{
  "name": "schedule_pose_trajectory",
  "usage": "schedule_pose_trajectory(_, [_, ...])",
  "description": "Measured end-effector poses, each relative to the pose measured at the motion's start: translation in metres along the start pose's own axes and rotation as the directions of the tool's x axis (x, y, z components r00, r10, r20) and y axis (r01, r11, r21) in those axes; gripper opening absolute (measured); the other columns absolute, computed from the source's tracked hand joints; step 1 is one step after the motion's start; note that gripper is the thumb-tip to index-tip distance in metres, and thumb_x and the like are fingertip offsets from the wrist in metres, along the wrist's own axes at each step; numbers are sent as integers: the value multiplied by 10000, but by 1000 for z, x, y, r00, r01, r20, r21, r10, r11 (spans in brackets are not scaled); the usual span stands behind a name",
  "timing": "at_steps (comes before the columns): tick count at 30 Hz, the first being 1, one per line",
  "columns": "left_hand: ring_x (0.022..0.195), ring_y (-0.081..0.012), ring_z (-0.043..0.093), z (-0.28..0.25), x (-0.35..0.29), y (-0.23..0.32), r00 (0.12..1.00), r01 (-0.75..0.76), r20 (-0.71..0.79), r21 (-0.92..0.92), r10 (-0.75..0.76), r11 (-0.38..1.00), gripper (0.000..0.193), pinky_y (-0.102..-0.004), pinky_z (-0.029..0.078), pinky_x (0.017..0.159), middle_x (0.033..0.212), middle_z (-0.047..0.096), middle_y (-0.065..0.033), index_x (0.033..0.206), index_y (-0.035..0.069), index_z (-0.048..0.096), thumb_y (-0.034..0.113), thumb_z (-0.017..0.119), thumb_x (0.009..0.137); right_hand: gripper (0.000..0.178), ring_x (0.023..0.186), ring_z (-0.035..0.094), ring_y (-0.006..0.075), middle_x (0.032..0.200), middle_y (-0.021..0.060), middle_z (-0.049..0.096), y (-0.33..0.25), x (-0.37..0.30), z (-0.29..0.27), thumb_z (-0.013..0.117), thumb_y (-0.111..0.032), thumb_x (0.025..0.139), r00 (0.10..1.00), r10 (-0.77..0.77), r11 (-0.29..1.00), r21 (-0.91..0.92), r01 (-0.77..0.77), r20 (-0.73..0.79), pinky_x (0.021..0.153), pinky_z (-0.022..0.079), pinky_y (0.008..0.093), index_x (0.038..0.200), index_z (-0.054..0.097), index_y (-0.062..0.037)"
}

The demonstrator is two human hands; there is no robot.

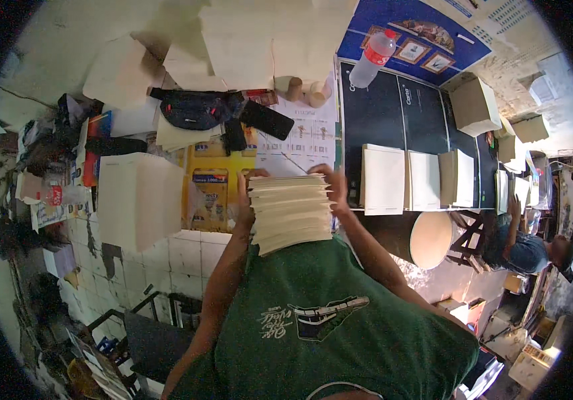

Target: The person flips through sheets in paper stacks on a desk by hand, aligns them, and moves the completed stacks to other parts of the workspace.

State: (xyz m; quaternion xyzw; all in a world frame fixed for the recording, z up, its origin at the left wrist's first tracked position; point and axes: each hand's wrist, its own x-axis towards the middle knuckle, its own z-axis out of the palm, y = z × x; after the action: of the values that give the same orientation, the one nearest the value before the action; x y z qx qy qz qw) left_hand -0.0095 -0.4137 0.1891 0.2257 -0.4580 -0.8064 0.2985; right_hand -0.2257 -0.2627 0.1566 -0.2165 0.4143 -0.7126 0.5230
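Between my two hands stands a thick stack of cream paper [291, 213], its uneven layers fanned slightly apart at the edges. My left hand [244, 199] is pressed along the stack's left side, with the fingers curled at its far corner. On the opposite side my right hand [334, 188] grips the far right corner. The near end of the stack rests against my green shirt [340, 293]. Just beyond my hands a printed sheet [300, 150] lies on the table, with a thin pen-like stick on it.
A tall cream paper stack [136, 200] stands at left. Beyond lie a black waist bag [193, 109] and a dark phone [268, 120]. On the dark table at right are more paper stacks [384, 180] and a red-capped bottle [374, 59]. A person [526, 243] sits farther right, past a round stool [431, 240].
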Motion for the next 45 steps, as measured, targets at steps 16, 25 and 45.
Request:
schedule_pose_trajectory(16, [1431, -413, 269, 70, -1, 84, 952, -283, 302, 931, 53, -230, 633, -595, 215, 1150, 1551, 299, -211, 1475, -14, 353, 383, 479, 997, 628, 1408, 347, 322, 1524, 154, 370, -110, -13, 113, 543, -270, 937, 953, 49, -358, -885, 297, 300, 1176, 210, 532, 1487, 347, -40])
schedule_pose_trajectory(25, [1491, -400, 139, 71, -4, 90, 961, -251, 264, 958, 82, -138, 646, -611, 116, 1167, 1602, 205, -192, 1510, -24, 276, 317, 460, 993, 698, 1453, 277, 334, 1558, 178, 311, -81, -7, 110, 507, -307, 917, 939, -123, -328, -906, 267, 321, 1188, 139, 562, 1524, 283, -48])
schedule_pose_trajectory(45, [1465, -508, 91, 115, -44, 109, 885, -455, 358, 803, 299, 385, 768, -592, 89, 1175, 1579, 130, -314, 1506, -69, 201, 467, 388, 989, 766, 1423, 321, 327, 1528, 161, 360, -90, -23, 96, 642, -323, 876, 950, -148, -220, -945, 241, 276, 1164, 155, 543, 1497, 322, -8])
